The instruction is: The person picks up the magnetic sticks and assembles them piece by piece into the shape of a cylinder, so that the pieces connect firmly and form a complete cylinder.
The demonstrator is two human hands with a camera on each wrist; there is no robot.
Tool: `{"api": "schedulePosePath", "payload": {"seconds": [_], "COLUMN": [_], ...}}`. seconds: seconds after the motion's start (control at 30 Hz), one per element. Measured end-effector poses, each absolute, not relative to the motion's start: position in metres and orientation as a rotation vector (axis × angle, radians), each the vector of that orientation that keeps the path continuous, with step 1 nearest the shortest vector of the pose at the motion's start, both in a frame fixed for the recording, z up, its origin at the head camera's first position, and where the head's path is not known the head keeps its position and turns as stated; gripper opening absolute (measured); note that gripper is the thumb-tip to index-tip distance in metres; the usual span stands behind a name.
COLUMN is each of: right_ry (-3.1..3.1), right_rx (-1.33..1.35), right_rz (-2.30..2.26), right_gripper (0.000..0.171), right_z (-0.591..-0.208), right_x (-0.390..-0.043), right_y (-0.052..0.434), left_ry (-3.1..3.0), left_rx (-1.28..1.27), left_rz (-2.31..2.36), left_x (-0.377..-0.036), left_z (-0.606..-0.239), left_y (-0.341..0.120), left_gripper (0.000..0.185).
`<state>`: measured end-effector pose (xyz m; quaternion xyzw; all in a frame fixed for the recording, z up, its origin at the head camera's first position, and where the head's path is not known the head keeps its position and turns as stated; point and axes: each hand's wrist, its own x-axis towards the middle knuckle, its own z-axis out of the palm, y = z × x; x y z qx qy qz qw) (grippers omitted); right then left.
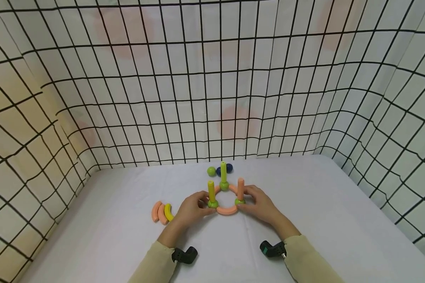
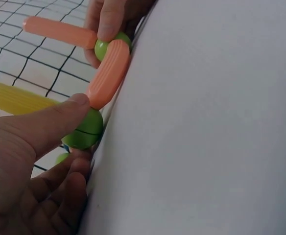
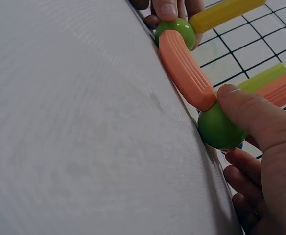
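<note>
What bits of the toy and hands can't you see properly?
- Head view: the blue ball is half hidden behind the green stick.
- Head view: the far curved pieces are blocked by sticks and the right hand.
- Left wrist view: the yellow stick is cut off by the edge.

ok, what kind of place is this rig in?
Probably a staged recording booth, not a home: a white table boxed in by black-grid cloth walls, with only toy rods and balls out and a camera strapped to each wrist.
</note>
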<state>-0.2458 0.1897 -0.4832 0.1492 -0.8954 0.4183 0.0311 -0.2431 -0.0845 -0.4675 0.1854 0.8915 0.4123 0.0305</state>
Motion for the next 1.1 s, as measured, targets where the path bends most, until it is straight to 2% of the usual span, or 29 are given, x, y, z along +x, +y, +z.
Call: {"api": "schedulePosePath", "payload": {"seconds": [0.27,0.4,0.6,0.93,1.1], "right_ry": [-2.767,-2.772,-2.776,-2.778,-2.791], "right_rx": [0.440,0.437,0.449,0.464,0.461], "right_rz": [1.275,1.266,1.257,1.239,1.250], "right_gripper": [0.043,0.047,0.044,0.037,0.037], "right_z": [-0.483,-0.483,-0.482,-0.481,-0.478], "right_x": [-0.246,-0.245,-0.245,-0.244,-0.244], "right_y": [0.188,0.189,0.189,0.190,0.192], "left_ry": [2.576,2.468,2.510,2.750,2.850], "left_rx": [0.590,0.502,0.388,0.215,0.226], "left_rz": [1.281,1.364,1.438,1.668,1.670], "left_x": [-0.247,-0.249,-0.256,-0.290,-0.304], "left_z": [-0.455,-0.448,-0.444,-0.444,-0.446], "left_y": [-0.092,-0.095,-0.091,-0.072,-0.065], "left_gripper": [0.042,0.040,0.031,0.026,0.023]}}
